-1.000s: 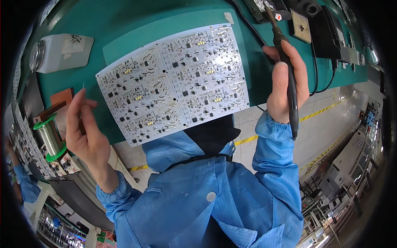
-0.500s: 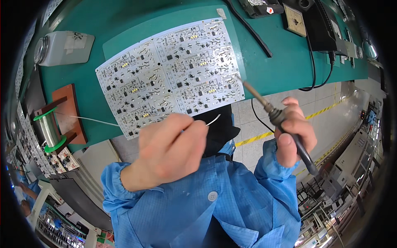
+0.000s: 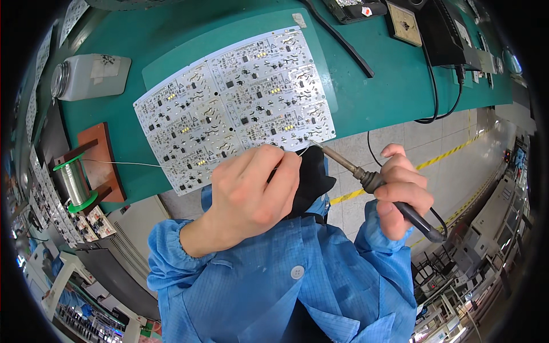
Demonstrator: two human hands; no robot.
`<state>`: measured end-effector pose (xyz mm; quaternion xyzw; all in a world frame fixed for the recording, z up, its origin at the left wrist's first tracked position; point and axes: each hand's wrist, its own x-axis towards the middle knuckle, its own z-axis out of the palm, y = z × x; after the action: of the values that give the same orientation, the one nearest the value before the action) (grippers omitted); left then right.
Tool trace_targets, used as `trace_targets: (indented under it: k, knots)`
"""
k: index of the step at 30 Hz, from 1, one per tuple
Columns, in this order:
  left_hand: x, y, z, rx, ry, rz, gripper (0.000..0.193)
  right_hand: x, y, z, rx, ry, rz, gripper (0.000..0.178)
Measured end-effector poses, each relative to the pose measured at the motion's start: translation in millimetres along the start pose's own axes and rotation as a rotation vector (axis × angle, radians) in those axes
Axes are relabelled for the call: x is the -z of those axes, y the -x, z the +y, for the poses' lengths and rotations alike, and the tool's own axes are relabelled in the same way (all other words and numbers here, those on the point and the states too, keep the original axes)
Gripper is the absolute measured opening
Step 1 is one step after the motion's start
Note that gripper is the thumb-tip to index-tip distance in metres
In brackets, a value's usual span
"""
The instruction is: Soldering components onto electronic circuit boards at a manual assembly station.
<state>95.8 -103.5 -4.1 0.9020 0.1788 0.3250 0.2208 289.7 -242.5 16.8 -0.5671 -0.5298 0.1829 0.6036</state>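
Note:
A white circuit board panel [image 3: 234,106] crowded with small parts lies on the green mat near the bench's front edge. My left hand [image 3: 251,191] is closed in a pinch on a thin solder wire [image 3: 126,163], which runs back to a green-flanged spool [image 3: 75,184] on a brown stand. The wire's free end sticks out past my fingers at the panel's near right edge. In my right hand [image 3: 403,191] is a soldering iron [image 3: 366,178], its fingers wrapped round the dark handle. Its tip meets or nearly meets the wire end at the panel's lower right corner.
A whitish plastic bottle [image 3: 94,77] lies at the back left. Beyond the panel's right side rests a black bar [image 3: 343,43]. A tip-cleaning sponge tray [image 3: 405,24] and a black soldering station [image 3: 449,37] with a cable stand at the far right.
My right hand has brought the iron's tip left and down to the wire end. My left hand has shifted slightly right and up with the solder wire.

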Motion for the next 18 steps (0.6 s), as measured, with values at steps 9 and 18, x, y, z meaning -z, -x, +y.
trace_targets:
  k: [9,18]
  knots:
    - [-1.6,0.7,-2.2,-0.048,-0.055,-0.016,0.028,1.1,-2.8,1.9,-0.001,0.006,-0.061,0.009]
    - [-5.8,1.7,-3.8,-0.084,-0.053,0.008,0.035,1.7,-2.8,1.2,-0.019,0.002,-0.066,0.009]
